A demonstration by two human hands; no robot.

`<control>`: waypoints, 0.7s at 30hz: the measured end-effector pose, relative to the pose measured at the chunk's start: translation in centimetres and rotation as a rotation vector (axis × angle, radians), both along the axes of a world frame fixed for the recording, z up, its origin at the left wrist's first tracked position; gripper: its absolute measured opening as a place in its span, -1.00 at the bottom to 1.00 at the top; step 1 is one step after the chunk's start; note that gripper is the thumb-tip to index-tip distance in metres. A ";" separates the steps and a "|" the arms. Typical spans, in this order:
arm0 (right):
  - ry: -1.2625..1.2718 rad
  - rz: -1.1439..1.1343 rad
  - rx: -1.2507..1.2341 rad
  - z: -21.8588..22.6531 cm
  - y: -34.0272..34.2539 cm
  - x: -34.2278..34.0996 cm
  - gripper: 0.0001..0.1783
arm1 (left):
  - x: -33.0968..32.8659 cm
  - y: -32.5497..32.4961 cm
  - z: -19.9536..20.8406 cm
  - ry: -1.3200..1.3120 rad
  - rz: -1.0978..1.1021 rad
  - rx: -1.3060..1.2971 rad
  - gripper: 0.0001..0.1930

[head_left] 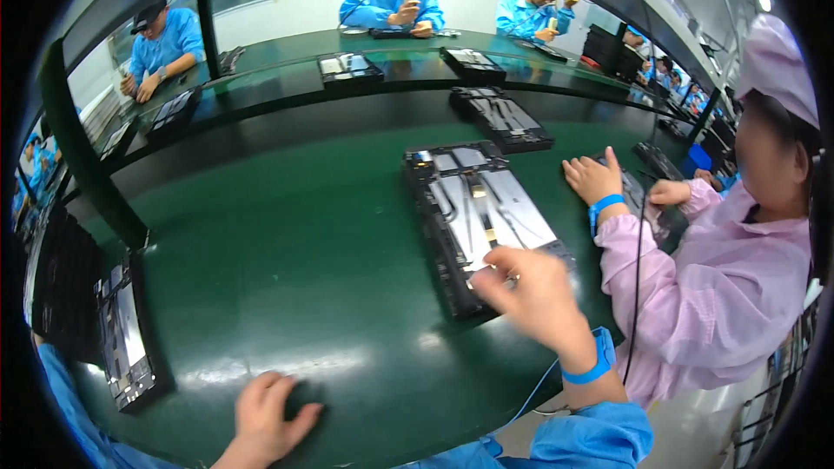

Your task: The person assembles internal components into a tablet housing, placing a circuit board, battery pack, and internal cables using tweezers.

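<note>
On the green table stands a stack of opened tablets (486,208); the top one bares silver batteries, black cables and a gold-coloured strip along its middle. Over its near end, my right hand (534,300) has its thumb and forefinger drawn together. Whatever lies between those fingertips is too small to make out. A blue wrist strap (595,360) circles my right wrist. My left hand (268,421) rests near the table's front edge, fingers parted and a little bent, holding nothing. The nearest thing to it is another opened tablet (129,334) at the far left.
More opened tablets (502,119) lie behind the stack and on the raised shelf (287,95). At my right a co-worker in pink (695,295) handles a dark device. Several people in blue (382,4) work opposite. A black cable (641,295) hangs down on the right.
</note>
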State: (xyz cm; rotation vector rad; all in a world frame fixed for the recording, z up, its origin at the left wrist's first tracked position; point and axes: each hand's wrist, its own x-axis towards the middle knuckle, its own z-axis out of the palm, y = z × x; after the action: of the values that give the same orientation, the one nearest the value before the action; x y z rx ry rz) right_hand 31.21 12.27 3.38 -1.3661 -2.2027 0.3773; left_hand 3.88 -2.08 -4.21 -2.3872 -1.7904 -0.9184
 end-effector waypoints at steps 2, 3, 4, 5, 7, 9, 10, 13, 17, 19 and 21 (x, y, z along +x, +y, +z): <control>0.056 -0.309 0.181 -1.0 1.6 4.1 -0.72 | 5.1 3.9 0.7 -0.175 -0.163 -0.031 -0.38; 0.073 -0.445 0.253 -1.5 2.0 6.3 -0.72 | 7.5 5.5 1.3 -0.436 -0.227 -0.204 -0.33; 0.079 -0.486 0.230 -2.9 2.6 8.0 -0.69 | 9.7 7.0 2.0 -0.627 -0.191 -0.407 -0.29; 0.093 -0.516 0.208 -4.2 3.3 9.2 -0.66 | 11.4 8.4 2.2 -0.829 -0.159 -0.547 -0.29; 0.257 -0.358 0.014 -6.0 4.3 10.1 -0.52 | 14.0 10.9 2.6 -1.386 -0.026 -0.905 -0.31; 0.409 -0.333 -0.309 -6.3 4.8 11.1 -0.47 | 15.1 12.2 1.9 -1.351 -0.006 -0.926 -0.32; 0.417 -0.277 -0.291 -6.4 5.0 11.4 -0.46 | 15.6 12.7 1.7 -1.332 0.010 -0.943 -0.32; 0.304 -0.213 -0.094 -6.1 4.5 11.6 -0.43 | 16.2 12.9 2.1 -1.134 0.020 -0.906 -0.32; 0.476 -0.132 -0.150 -6.0 4.4 12.3 -0.47 | 16.8 13.0 3.6 -0.815 -0.027 -0.898 -0.36; 0.865 -0.092 -0.371 -4.2 3.4 11.5 -0.68 | 16.4 13.0 4.0 -0.773 -0.064 -0.831 -0.37; 0.966 -0.107 -0.455 -3.5 2.8 11.3 -0.73 | 15.8 13.1 4.4 -0.665 -0.091 -0.755 -0.41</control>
State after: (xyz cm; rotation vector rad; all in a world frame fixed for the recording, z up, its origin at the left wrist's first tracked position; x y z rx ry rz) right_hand 42.52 15.06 -0.07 -1.1312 -1.2695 1.2477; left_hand 19.65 11.06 0.18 -2.7976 -2.6774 -1.3628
